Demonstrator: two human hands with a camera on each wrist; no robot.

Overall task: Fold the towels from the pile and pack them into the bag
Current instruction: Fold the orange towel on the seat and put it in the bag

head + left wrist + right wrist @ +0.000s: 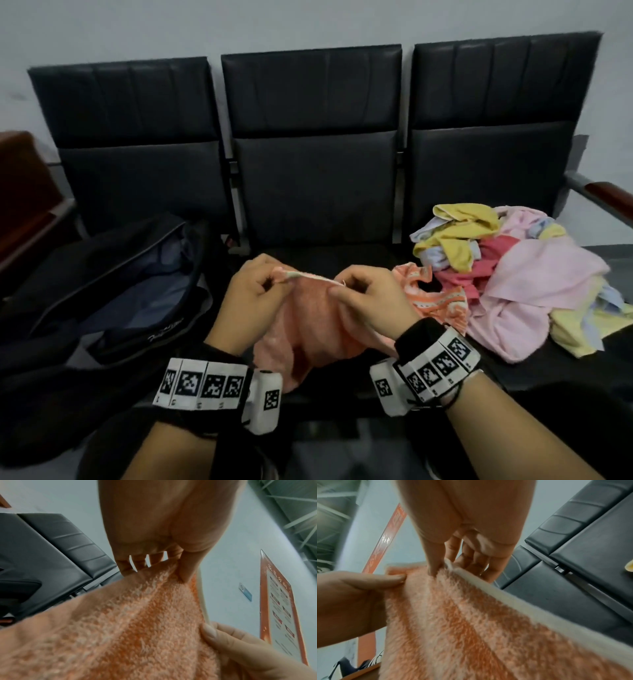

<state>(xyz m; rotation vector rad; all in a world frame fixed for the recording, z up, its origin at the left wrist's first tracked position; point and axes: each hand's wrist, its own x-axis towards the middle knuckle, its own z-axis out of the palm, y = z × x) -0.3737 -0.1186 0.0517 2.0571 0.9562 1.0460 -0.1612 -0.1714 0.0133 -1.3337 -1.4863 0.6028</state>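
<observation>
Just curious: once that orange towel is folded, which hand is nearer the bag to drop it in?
Probably the left hand. The open bag lies on its side of the seats, while the right hand is next to the pile. Both now pinch the towel.

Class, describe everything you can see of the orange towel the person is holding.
The orange towel is fluffy terry cloth, peach-orange with a pale cream hem along its edges. It is unfolded and slack, held up over the middle black seat. The left hand and the right hand each pinch its top edge, close together, thumb against fingers. The rest hangs down in soft folds between the wrists. The head view does not settle whether its lower end touches the seat.
</observation>
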